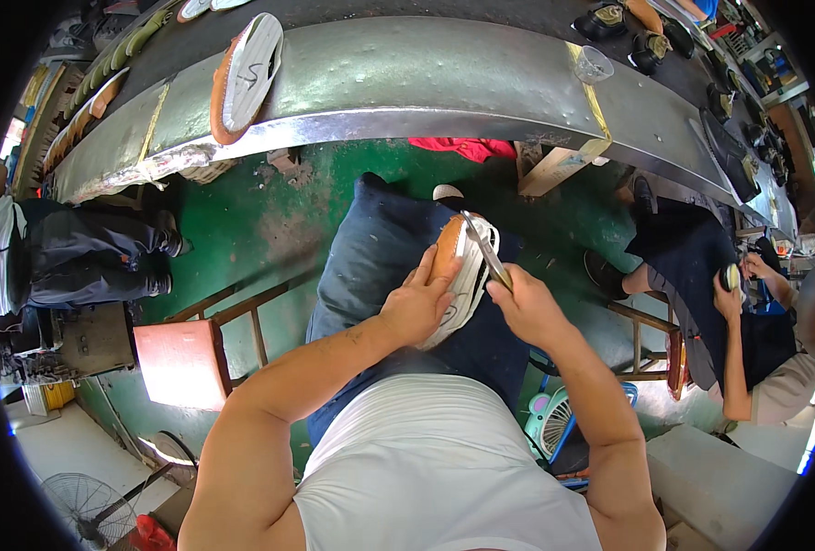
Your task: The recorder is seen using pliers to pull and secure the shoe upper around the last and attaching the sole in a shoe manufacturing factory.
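Over my lap, a tan shoe (463, 285) is turned with its whitish underside up and to the right, its toe end pointing away from me. My left hand (416, 301) is closed around its tan left side and steadies it. In my right hand (528, 305) is a slim metal tool (483, 241) that looks like pincers, gripped by its lower end. The tool's tip rests at the far end of the shoe, by the edge of the underside. My right palm hides the tool's handles.
A metal-topped bench (407, 78) curves across ahead, bearing another tan shoe (248, 78), a clear cup (593, 64) and black shoes (733, 156). A stool (182, 363) stands left, a small green fan (550, 421) by my right side. A seated co-worker (747, 321) is at right, another person's legs (100, 253) left.
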`<state>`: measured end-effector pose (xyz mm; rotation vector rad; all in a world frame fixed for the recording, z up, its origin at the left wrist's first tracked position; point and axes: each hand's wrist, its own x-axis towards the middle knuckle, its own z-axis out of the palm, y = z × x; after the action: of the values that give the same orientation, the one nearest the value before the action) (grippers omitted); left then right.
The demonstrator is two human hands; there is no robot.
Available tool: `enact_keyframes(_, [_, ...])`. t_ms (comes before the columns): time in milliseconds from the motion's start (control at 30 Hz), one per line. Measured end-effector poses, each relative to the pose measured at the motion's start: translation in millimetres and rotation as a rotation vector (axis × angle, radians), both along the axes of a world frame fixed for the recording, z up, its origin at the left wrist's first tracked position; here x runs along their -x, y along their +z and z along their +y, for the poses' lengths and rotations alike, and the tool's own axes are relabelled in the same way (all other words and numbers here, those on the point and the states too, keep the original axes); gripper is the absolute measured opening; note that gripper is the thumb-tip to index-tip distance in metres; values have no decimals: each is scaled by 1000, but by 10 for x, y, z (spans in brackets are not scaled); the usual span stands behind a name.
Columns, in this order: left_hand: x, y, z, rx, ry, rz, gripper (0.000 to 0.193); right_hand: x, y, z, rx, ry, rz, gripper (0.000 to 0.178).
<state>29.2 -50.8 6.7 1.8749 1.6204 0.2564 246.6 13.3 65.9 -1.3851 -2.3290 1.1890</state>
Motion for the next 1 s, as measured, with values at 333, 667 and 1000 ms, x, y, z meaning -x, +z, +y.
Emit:
enact_keyframes(333, [164,-85,-410,225,415,-461,74,-79,-181,-190,166,74,-135,38])
enact_keyframes(667, [543,1004,23,-82,57,-164,75,-415,-196,-654,343,-297,257,29])
enact_keyframes(1000, [224,980,971,185,310,-494,47,-429,-52,-733,304,-247,251,24])
